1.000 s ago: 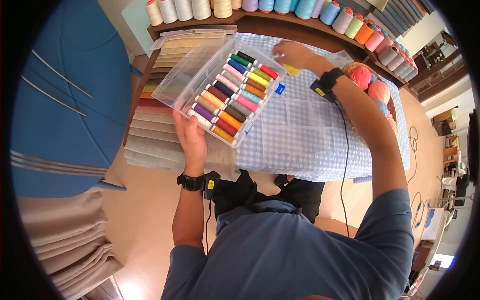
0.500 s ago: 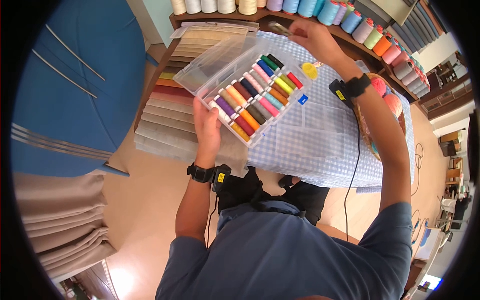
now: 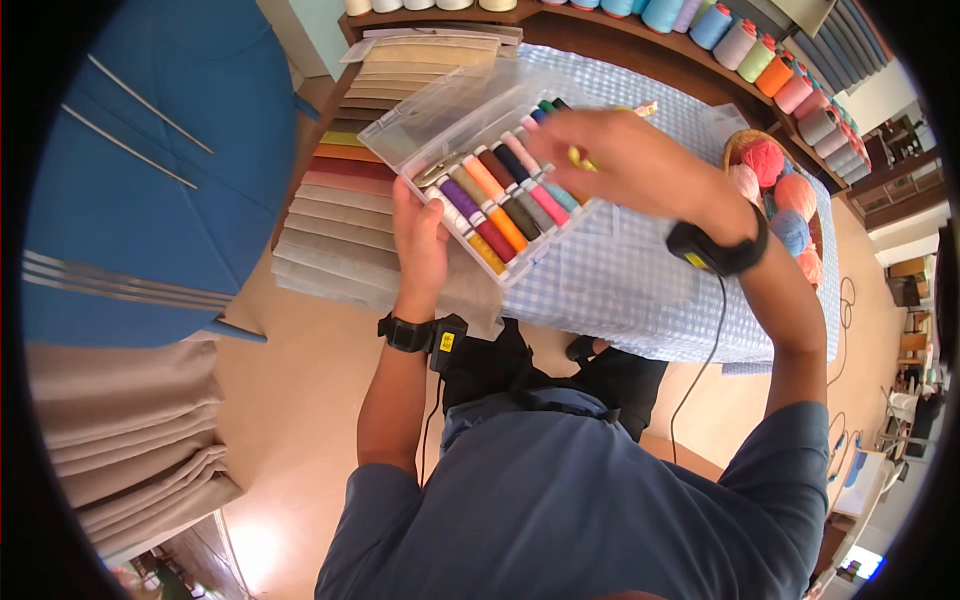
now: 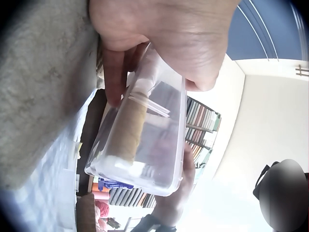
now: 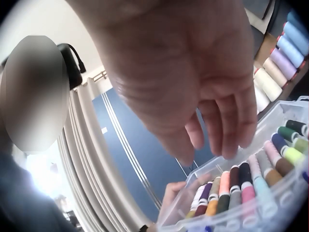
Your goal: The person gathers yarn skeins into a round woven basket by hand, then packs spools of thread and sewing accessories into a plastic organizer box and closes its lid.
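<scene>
My left hand [image 3: 420, 240] grips the near left corner of a clear plastic box [image 3: 548, 248], thumb on top and fingers beneath. Its hinged lid [image 3: 425, 122] lies folded back. Two rows of thread spools [image 3: 485, 178] in many colours fill the box. At its left end lies a slim metal tool [image 3: 438, 170] resembling thread snips. Over the box's far right part, my right hand [image 3: 640, 160] hangs with loosely bent fingers, hiding several spools. The right wrist view shows nothing between its fingers [image 5: 229, 130].
Fabric swatches [image 3: 330, 235] lie left under the box. A checked cloth [image 3: 640, 320] covers the table. To the right stands a basket of yarn balls [image 3: 795, 195]. Thread cones [image 3: 735, 45] line a curved shelf behind. A cable [image 3: 700, 400] hangs from my right wrist.
My right hand came back from the shelf side, where it held the slim metal tool, to over the box. That tool now lies in the box. My left hand keeps its grip.
</scene>
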Demonstrator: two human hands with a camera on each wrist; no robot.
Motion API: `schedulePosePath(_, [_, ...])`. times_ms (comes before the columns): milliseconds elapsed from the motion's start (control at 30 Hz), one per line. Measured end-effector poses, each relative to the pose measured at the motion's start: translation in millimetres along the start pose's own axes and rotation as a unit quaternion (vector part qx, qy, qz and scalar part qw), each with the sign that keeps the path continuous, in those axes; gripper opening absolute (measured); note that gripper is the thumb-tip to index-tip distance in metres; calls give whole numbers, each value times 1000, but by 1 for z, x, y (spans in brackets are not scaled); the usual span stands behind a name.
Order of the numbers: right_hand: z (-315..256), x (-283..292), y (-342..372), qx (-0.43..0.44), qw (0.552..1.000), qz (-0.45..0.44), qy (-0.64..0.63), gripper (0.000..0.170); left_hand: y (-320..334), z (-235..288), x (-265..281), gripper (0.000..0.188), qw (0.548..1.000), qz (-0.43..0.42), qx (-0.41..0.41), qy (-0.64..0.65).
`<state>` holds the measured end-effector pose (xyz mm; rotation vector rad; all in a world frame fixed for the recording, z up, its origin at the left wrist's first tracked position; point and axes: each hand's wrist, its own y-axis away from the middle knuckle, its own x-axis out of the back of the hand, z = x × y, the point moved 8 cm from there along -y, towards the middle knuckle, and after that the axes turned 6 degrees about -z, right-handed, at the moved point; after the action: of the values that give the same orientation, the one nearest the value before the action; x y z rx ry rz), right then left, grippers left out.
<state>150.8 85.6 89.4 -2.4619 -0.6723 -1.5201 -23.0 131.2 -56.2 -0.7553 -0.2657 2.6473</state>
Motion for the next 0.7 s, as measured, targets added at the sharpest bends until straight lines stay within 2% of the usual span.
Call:
schedulePosePath(33, [4, -4, 18, -8, 1000, -2, 0, 29, -1, -1, 0, 56, 1000, 5, 2, -1])
schedulePosePath(100, [9, -25, 59, 14, 998, -53, -32, 47, -3, -5, -1, 57, 1000, -6, 8, -1])
schedulePosePath(200, [33, -59, 106, -37, 994, -50, 87, 79, -3, -1, -3, 55, 999, -19, -6, 29])
schedulePosePath(300, [55, -90, 124, -67, 992, -54, 96, 81, -3, -3, -1, 57, 1000, -4, 1, -4])
schedulePosePath(333, [56, -92, 127, -52, 993, -23, 104, 78, -3, -5, 2, 57, 1000, -6, 0, -5])
schedulePosePath(467, [69, -89, 136, -72, 995, -29, 54, 69, -4, -6, 4, 55, 1000, -3, -4, -5])
schedulePosePath(567, [44, -71, 143, -16, 996, -79, 38, 59, -5, -6, 7, 56, 1000, -10, -6, 19])
schedulePosePath(633, [15, -63, 154, -10, 979, -203, -33, 55, -4, -8, 6, 56, 1000, -9, 2, 29])
schedulePosePath(700, [-18, -43, 157, 86, 975, -193, -65, 57, -5, -6, 5, 55, 999, -19, -6, 25])
